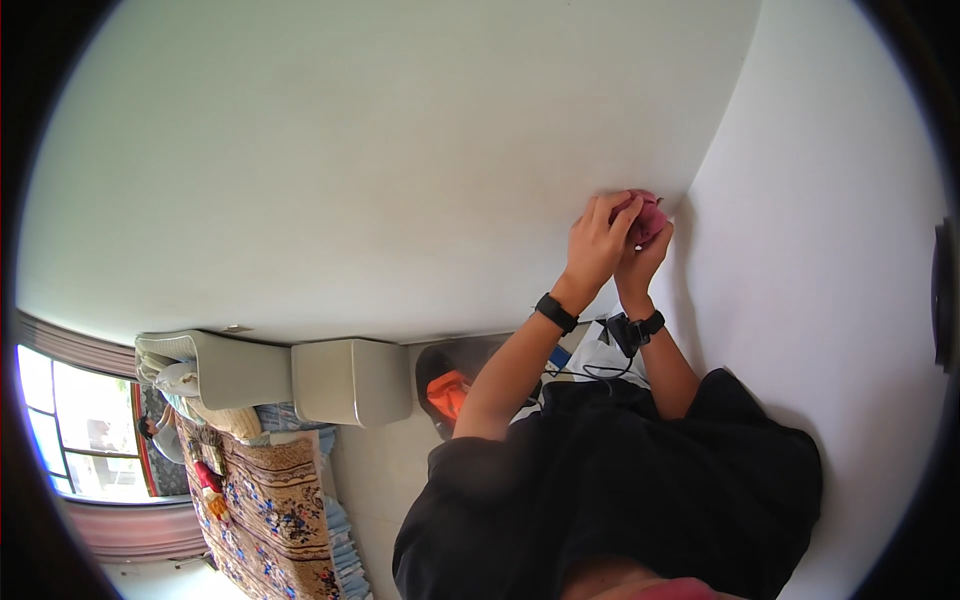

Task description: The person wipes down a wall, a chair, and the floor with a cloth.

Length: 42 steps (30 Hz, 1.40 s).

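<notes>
Black fabric of a loose short-sleeved shirt (620,490) lies nearest the camera, filling the lower middle, with both bare forearms reaching upward from it. Holding a crumpled dusky-pink cloth (651,222), the left hand (596,235) covers its left side with bent fingers, while the right hand (645,265) supports it from below; each grip is narrow, closed around the soft material. The cloth is just beside the corner where a broad greenish-white wall surface (380,160) meets a brighter white wall surface (830,220); whether it touches either one, I cannot tell. Around the left wrist is a black band (556,313); the right wrist bears a black strapped device (630,333), with a thin black cable (615,374) curving away beneath it.

Left of the forearms, a bright orange item (449,394) rests against a dark rounded form. Farther left are a plain pale box-shaped piece (350,382) and, next to it, an open pale bin-like container (245,372) with bundled fabric inside. Below these, a bed carries a brown floral cover (285,500), with a red-and-yellow object (210,488) on top. Another person (166,436) is near the bright window (95,430).
</notes>
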Each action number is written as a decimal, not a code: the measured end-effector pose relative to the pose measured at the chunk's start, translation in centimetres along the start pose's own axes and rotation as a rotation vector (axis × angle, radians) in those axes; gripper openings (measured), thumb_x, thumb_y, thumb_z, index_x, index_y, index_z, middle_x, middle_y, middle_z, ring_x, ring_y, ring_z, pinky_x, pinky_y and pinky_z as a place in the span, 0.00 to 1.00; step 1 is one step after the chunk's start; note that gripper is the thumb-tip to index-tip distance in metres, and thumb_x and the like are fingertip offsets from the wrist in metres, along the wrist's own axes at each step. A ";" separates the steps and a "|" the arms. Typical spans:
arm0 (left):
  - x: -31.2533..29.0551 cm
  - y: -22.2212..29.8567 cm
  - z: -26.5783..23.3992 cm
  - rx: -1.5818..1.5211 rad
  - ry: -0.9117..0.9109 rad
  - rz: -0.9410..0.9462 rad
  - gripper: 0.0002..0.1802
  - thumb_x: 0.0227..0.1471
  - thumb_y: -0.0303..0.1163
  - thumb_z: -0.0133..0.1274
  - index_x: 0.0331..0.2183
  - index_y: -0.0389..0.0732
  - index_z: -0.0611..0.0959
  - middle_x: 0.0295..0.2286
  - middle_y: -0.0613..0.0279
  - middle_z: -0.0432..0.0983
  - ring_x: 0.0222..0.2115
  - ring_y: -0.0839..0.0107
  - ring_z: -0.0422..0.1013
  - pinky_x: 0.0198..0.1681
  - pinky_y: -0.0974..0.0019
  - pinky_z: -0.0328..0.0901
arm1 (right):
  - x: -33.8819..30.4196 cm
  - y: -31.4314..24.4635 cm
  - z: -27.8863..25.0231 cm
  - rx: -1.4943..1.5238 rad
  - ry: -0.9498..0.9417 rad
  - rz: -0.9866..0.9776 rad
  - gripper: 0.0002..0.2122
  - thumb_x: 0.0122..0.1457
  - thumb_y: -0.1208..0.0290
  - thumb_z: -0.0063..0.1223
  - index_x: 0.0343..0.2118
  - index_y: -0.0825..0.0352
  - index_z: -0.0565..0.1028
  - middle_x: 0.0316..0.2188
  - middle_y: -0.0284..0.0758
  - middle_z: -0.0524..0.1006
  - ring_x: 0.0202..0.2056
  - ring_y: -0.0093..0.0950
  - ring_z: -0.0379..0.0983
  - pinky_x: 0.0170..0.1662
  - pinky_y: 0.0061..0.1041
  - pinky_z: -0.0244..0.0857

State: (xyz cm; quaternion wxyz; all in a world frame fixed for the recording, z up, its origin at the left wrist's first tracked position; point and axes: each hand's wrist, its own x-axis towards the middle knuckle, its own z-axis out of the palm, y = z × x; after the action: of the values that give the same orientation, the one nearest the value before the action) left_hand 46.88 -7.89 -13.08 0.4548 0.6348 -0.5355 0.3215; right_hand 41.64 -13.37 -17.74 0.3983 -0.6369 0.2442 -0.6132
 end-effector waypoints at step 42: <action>13.2 0.5 -10.8 -0.056 0.556 0.013 0.25 0.38 0.12 0.54 0.42 0.41 0.80 0.40 0.57 0.70 0.37 0.64 0.70 0.33 0.68 0.69 | 8.6 -17.6 4.5 0.125 -0.128 -0.423 0.15 0.47 0.81 0.59 0.39 0.68 0.71 0.30 0.36 0.71 0.27 0.27 0.68 0.29 0.23 0.64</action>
State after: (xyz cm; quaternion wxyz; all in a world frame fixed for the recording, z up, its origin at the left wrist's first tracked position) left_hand 50.12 -3.00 2.94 0.5995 0.5061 -0.4029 0.4713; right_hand 43.99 -9.40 1.77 0.3142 -0.6855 0.0408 -0.6555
